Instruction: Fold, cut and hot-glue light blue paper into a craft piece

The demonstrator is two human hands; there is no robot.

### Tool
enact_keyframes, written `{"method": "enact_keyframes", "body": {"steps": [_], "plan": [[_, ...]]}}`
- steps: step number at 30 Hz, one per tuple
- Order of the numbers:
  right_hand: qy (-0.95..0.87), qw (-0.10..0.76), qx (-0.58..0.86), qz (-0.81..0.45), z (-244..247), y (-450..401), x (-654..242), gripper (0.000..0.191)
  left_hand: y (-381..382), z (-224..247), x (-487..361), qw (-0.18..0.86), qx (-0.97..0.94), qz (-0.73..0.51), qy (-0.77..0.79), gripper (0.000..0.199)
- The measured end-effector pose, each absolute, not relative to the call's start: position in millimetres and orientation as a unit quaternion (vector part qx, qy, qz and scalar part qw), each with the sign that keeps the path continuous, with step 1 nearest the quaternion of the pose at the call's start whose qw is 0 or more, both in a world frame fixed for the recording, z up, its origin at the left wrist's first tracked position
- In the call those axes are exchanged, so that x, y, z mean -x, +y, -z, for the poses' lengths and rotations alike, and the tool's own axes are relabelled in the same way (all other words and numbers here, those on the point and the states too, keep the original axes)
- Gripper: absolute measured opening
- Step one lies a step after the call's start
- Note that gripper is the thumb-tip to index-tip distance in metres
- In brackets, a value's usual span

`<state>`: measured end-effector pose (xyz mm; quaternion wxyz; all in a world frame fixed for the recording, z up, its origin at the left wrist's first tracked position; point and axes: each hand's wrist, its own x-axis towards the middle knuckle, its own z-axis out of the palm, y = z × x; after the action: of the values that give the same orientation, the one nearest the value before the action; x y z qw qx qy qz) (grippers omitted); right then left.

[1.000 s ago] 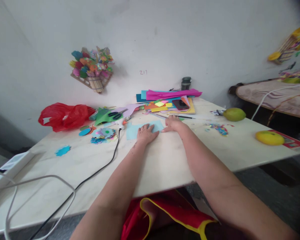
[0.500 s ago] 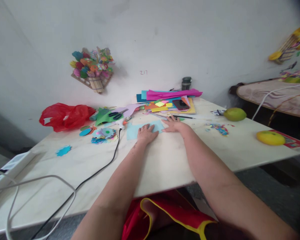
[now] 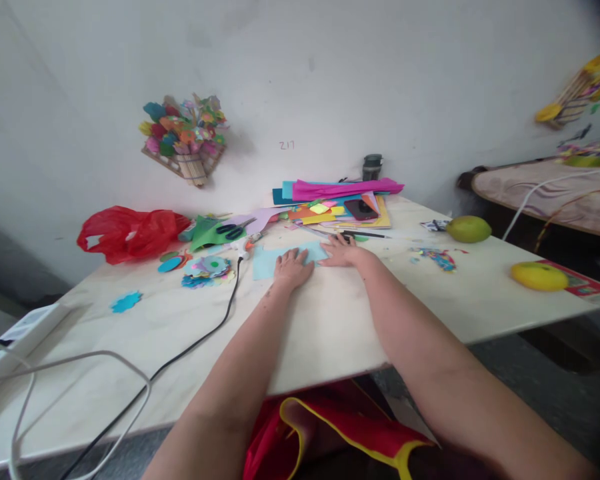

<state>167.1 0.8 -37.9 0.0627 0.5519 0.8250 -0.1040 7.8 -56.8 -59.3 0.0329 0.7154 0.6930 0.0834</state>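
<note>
Marbled table (image 3: 325,327), pale wall (image 3: 380,87), left hand (image 3: 292,269) on blue paper (image 3: 264,264)

A red garment (image 3: 350,410) with yellow edge binding (image 3: 404,460) is worn; small dark marks (image 3: 267,302) lie behind the left hand (image 3: 292,268).

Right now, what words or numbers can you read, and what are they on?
"217", in red on the wall; its 2 looks like a Z.
Red card at the right: pale marks, too blurred to read.
Small black-and-white piece beside the green fruit: too small to read.
</note>
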Motion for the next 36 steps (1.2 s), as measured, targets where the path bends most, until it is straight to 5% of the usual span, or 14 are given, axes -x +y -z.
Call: {"method": "enact_keyframes", "body": {"steps": [15, 29, 36], "plan": [[0.836, 0.065, -0.536, 0.102, 37.5, -2.0, -162.1, 0.082, -56.7, 59.9, -3.6, 0.034, -0.730, -0.089, 0.677, 0.052], [0.821, 0.067, -0.556, 0.109, 39.8, 3.9, -171.0, 0.062, -66.4, 39.6, 43.8, 0.080, -0.740, -0.204, 0.636, 0.034], [0.867, -0.049, -0.493, 0.052, 30.6, 1.2, -166.1, 0.062, -71.6, 41.7, 52.5, 0.129, -0.770, -0.205, 0.591, 0.019]]}}
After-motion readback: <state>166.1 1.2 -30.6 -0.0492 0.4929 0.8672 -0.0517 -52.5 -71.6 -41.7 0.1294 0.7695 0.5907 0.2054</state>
